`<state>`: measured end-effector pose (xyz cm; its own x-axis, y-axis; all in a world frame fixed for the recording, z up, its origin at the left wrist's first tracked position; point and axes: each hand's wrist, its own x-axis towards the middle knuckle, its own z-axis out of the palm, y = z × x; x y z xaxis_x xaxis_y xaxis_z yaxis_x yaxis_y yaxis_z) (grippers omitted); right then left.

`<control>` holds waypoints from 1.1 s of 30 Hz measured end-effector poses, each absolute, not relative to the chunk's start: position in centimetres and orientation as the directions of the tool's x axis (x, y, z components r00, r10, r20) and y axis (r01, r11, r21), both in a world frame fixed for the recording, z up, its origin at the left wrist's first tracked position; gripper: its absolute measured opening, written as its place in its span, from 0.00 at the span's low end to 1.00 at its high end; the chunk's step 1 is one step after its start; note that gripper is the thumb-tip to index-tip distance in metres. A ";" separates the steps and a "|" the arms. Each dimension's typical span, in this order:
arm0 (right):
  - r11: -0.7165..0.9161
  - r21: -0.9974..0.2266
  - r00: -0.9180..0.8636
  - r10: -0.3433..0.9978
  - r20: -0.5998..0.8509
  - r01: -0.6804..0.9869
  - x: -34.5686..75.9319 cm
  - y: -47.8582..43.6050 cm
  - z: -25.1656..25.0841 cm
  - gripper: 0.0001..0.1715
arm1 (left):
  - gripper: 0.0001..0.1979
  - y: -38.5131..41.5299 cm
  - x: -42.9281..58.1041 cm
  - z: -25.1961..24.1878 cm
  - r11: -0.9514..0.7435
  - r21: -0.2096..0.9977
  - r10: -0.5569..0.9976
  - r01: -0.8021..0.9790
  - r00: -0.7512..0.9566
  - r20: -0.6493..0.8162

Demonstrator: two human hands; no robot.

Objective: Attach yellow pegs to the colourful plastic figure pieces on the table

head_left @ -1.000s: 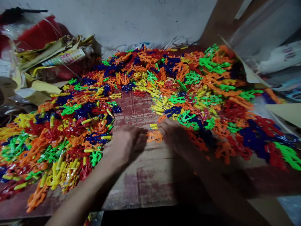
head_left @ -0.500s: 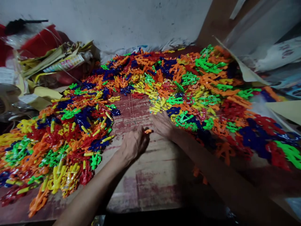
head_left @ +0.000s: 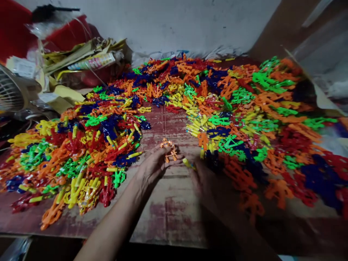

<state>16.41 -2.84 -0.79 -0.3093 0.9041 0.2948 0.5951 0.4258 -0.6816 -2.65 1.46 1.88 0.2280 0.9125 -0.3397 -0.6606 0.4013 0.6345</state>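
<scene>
Left hand (head_left: pixel 155 162) holding orange figure (head_left: pixel 166 144), centre | right hand (head_left: pixel 201 175) holding yellow piece (head_left: pixel 186 162) | coloured heap (head_left: pixel 78 146) crowding left | fan (head_left: pixel 12 88) standing upper-left

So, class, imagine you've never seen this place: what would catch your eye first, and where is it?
Probably the heap of bright plastic toys, curving around the worn tabletop in orange, red, blue, green and yellow. Next, near the middle, the left hand holds a small orange figure, with a yellow tube at the shadowed right hand's fingertips.
</scene>
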 end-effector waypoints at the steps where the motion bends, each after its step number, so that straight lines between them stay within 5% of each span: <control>1: 0.396 -0.697 -0.292 0.917 0.271 0.598 16.2 -3.0 -0.8 0.15 | 0.10 1.5 -2.4 1.9 0.401 0.615 0.910 -0.679 0.219 -0.352; 9: 0.218 -0.829 -0.159 0.975 0.157 0.515 15.0 -2.8 0.0 0.10 | 0.10 1.1 -0.1 3.5 0.399 0.634 0.875 -0.662 0.070 -0.479; 24: 0.254 -0.741 -0.105 0.964 0.243 0.622 14.5 -3.3 0.8 0.09 | 0.06 -0.2 1.8 3.1 0.374 0.654 0.887 -0.657 0.049 -0.458; 29: 0.170 -0.865 -0.044 0.984 0.170 0.472 14.1 -3.7 0.8 0.16 | 0.08 -0.6 1.9 3.1 0.299 0.700 0.930 -0.649 0.035 -0.366; 33: 0.168 -0.923 0.045 0.980 0.195 0.345 13.7 -3.5 0.8 0.12 | 0.04 -0.1 1.4 3.0 0.437 0.572 0.874 -0.694 0.177 -0.452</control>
